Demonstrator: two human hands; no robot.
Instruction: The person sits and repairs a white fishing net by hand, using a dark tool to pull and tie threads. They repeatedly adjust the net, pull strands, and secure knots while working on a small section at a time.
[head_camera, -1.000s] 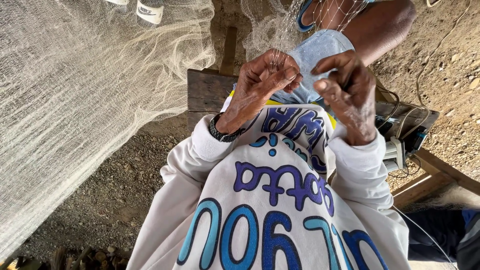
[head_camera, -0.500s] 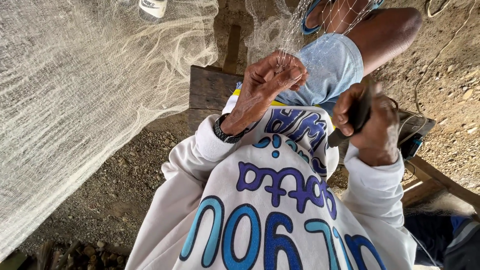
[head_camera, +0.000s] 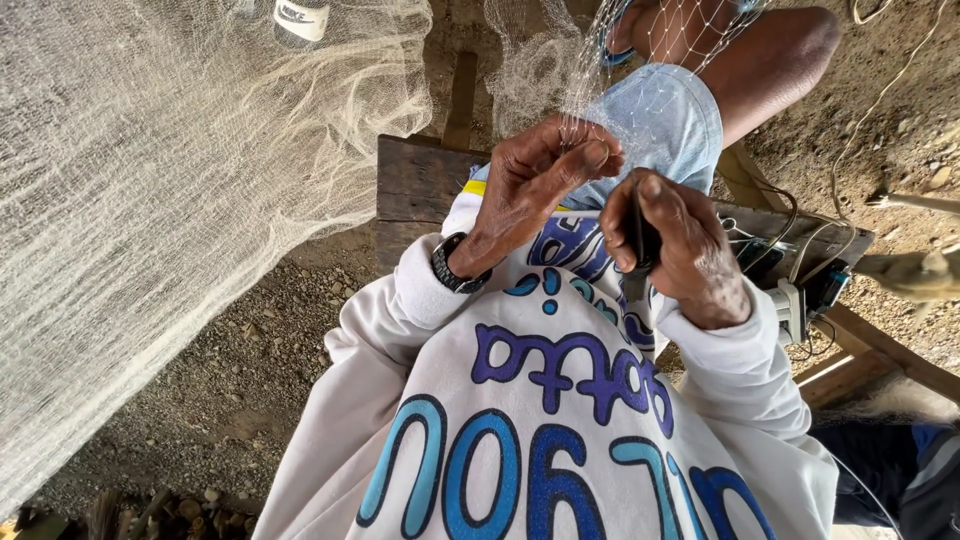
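Observation:
My left hand (head_camera: 535, 185) pinches a bunched strand of fine white fishing net (head_camera: 570, 90) between thumb and fingers, just above my light blue shorts (head_camera: 665, 125). A black watch (head_camera: 452, 270) sits on that wrist. My right hand (head_camera: 675, 250) is closed around a slim dark netting tool (head_camera: 637, 255), held close beside the left hand. Both arms wear white sleeves of a printed sweatshirt (head_camera: 560, 420). The net drapes over my raised knee (head_camera: 770, 50).
A large heap of pale net (head_camera: 170, 170) hangs at the left. I sit on a weathered wooden bench (head_camera: 420, 185) over gravel ground (head_camera: 260, 360). Cables and a small device (head_camera: 800, 290) lie on the bench at right.
My right hand dropped away from the net, then came back up beside the left hand with the dark tool in it. The left hand kept its pinch on the net.

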